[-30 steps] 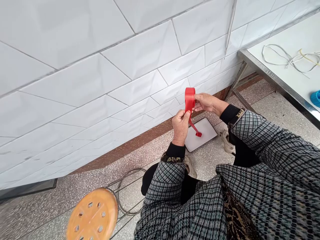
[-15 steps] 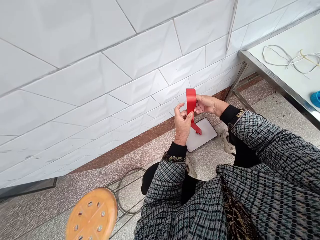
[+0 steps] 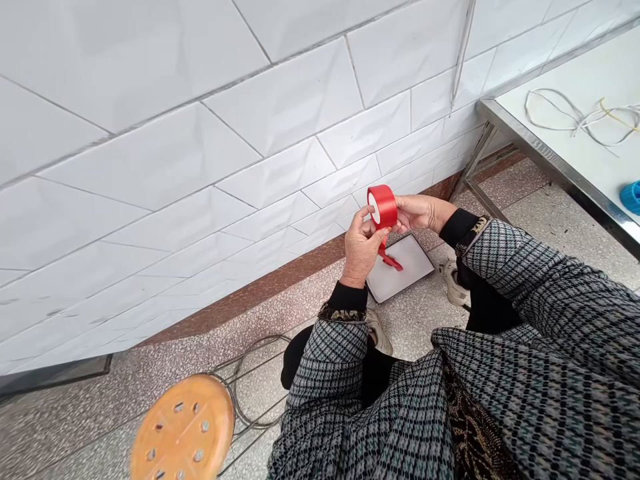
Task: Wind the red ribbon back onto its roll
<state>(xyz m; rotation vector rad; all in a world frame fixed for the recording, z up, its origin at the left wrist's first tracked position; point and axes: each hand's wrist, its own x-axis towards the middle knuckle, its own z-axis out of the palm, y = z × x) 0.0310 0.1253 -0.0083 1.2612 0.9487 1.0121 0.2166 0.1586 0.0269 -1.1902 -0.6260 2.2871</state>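
Between both hands is a roll of red ribbon [image 3: 384, 205], its white core showing on the left side. My left hand [image 3: 361, 248] is closed on it, a finger at the core and the thumb against the lower edge. From the right, my right hand [image 3: 417, 212] grips the roll's other side, with part of its fingers hidden behind it. A loose tail of ribbon [image 3: 391, 261] hangs from the roll over a shallow white tray [image 3: 407, 273] with a dark rim on the floor.
An orange round stool [image 3: 183, 427] with holes in its seat and metal legs lies tipped at the lower left. To the right stands a metal-edged table [image 3: 545, 143] bearing white cords [image 3: 580, 123] and a blue container [image 3: 631, 197]. A tiled wall [image 3: 260, 133] runs along the far side.
The ribbon roll has turned, so its white core now shows. It sits slightly lower, and my left hand has shifted a little left with it.
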